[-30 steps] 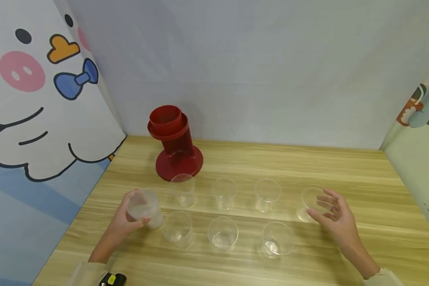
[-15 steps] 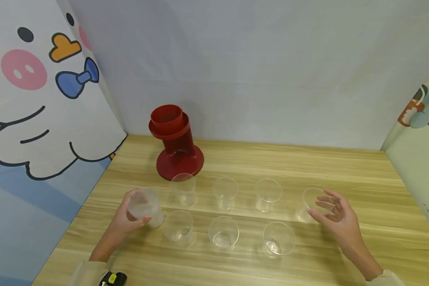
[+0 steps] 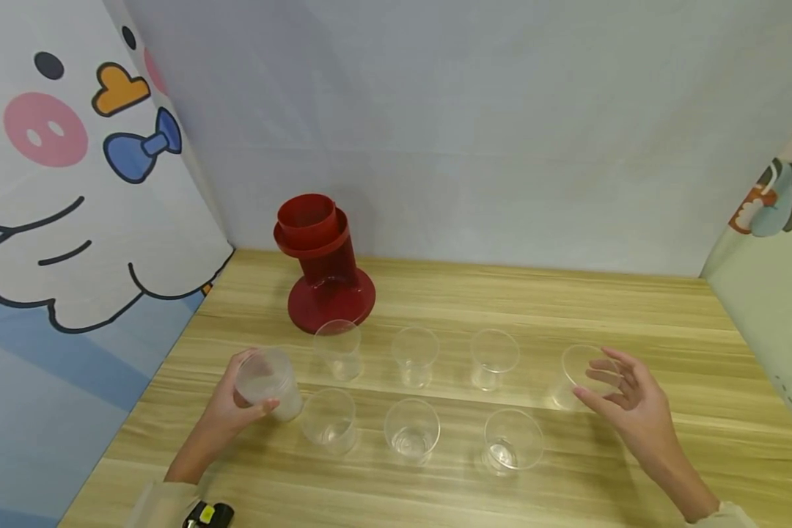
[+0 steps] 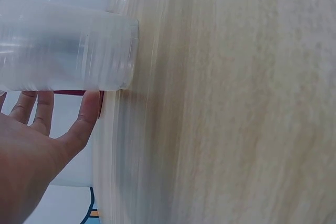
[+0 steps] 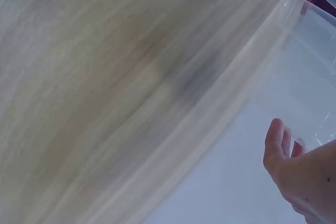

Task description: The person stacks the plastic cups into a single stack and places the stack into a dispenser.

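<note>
My left hand (image 3: 227,407) grips a nested stack of clear plastic cups (image 3: 267,381) at the left of the table. In the left wrist view the stack (image 4: 68,48) lies across the picture, with the thumb and fingertips against its side. At the right, my right hand (image 3: 640,414) holds a single clear plastic cup (image 3: 565,392), thumb on the near side and fingers round the far side. The right wrist view has this cup (image 5: 302,72) at its right edge, above the hand (image 5: 302,169). Between the hands several clear cups stand upright in two rows, among them a front middle cup (image 3: 412,433).
A red stand with a cup-shaped top (image 3: 317,257) rises behind the back-left cup (image 3: 338,352). The wooden table (image 3: 534,301) meets a pale cloth wall behind, with printed cartoon cloths at both sides. A black object (image 3: 210,515) shows by the left sleeve.
My right hand has shifted slightly to the right, and the single cup has moved with it. My left hand, its stack and the standing cups look unchanged.
</note>
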### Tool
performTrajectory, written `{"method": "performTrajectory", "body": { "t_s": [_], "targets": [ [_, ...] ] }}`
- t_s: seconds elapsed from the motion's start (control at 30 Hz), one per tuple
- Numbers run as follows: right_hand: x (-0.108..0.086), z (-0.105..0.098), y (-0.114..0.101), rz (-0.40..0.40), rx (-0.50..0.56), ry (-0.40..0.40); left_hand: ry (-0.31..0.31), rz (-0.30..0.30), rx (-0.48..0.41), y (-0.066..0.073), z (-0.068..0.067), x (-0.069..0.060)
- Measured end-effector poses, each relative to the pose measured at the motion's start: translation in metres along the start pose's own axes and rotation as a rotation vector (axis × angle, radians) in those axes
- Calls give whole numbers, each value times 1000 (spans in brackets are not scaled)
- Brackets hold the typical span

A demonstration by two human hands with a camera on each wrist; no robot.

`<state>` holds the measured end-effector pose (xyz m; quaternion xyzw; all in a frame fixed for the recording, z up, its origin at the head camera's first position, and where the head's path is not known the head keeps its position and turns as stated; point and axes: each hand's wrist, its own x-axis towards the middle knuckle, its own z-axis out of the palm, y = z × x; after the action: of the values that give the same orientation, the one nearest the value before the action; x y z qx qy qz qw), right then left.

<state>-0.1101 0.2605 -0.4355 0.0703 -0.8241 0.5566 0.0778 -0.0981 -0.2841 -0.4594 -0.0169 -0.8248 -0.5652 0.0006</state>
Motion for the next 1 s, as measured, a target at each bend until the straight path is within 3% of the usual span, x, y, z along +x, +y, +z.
{"method": "performTrajectory", "body": {
  "t_s": [1.0],
  "targets": [
    [4,-1,-37,-137,92,-61,11,16,9,-2,1,0]
  ]
}}
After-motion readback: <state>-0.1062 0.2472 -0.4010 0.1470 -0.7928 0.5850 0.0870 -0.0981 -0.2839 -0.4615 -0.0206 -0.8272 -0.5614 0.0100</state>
